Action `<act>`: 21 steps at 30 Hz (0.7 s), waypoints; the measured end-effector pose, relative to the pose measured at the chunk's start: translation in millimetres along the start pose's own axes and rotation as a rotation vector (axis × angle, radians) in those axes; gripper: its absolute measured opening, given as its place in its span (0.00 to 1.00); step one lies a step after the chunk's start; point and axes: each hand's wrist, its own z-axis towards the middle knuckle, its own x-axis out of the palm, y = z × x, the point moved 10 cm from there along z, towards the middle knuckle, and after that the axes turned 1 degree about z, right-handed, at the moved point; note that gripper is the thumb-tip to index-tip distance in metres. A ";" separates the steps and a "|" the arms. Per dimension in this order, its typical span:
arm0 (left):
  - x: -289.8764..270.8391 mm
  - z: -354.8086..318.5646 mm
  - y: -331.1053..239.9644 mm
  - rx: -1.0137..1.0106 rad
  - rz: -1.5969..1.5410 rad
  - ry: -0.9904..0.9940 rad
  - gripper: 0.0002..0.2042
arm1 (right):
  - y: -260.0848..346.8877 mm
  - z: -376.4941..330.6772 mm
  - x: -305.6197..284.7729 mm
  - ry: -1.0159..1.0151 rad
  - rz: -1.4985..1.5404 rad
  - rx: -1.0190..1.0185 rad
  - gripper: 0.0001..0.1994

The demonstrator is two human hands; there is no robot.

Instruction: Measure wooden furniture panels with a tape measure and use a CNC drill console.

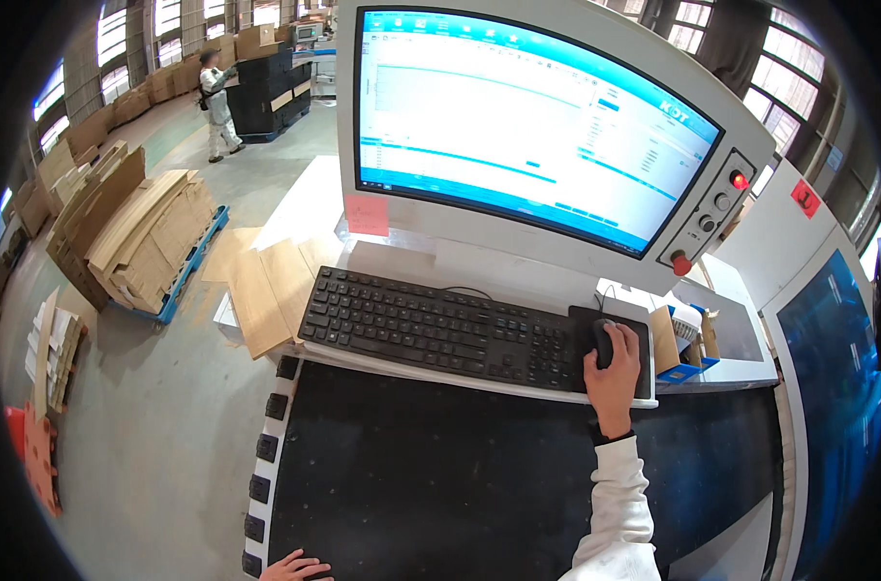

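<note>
- The right hand point(613, 373) lies cupped over a black mouse point(603, 341), palm on its back and fingers draped down over the front, so only the top of the mouse shows.
- The mouse sits on a dark pad point(639, 324) at the right end of a white shelf point(382, 254), just right of the keyboard point(438, 327).
- A white sleeve point(619, 513) covers the right forearm, which rises from the lower edge across a black panel point(479, 474).
- The left hand point(295, 567) shows only in part at the bottom edge; its fingers rest spread on the lower left corner of the black panel and hold nothing.
- The black keyboard lies across the shelf, slightly tilted, with its cable curling behind it.
- Above it stands a large monitor point(518, 126) in a white frame, showing a white and blue window.
- On the frame's right side are a red lamp point(740, 180), two grey knobs and a red button point(681, 263).
- Right of the pad stands a small open cardboard box point(680, 334) with a blue tray at its foot.
- Flattened cardboard point(140, 232) is stacked on a blue pallet on the floor to the left, and more sheets lie near the shelf.
- Far off at upper left a person point(216, 102) stands beside a dark stack.
</note>
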 end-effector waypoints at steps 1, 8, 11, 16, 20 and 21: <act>-1.6 -0.8 2.0 -0.011 0.000 -0.005 0.42 | 1.6 0.4 0.2 0.002 0.000 -0.001 0.25; 1.6 -0.5 3.5 0.007 0.030 0.080 0.46 | -5.9 -5.5 -3.9 -0.006 -0.027 -0.003 0.27; -0.5 -2.3 2.3 0.001 0.004 0.086 0.46 | -2.0 -4.9 0.0 0.008 0.003 0.010 0.27; 3.8 -6.4 1.5 0.036 0.033 0.061 0.46 | -2.3 -4.2 2.7 0.017 0.001 0.009 0.27; 6.9 -4.3 2.6 0.044 0.029 0.052 0.46 | -5.4 -3.9 0.8 0.015 0.000 0.004 0.27; 7.2 -3.9 3.1 0.040 0.024 0.055 0.46 | -6.1 -3.7 0.9 0.014 -0.001 0.004 0.27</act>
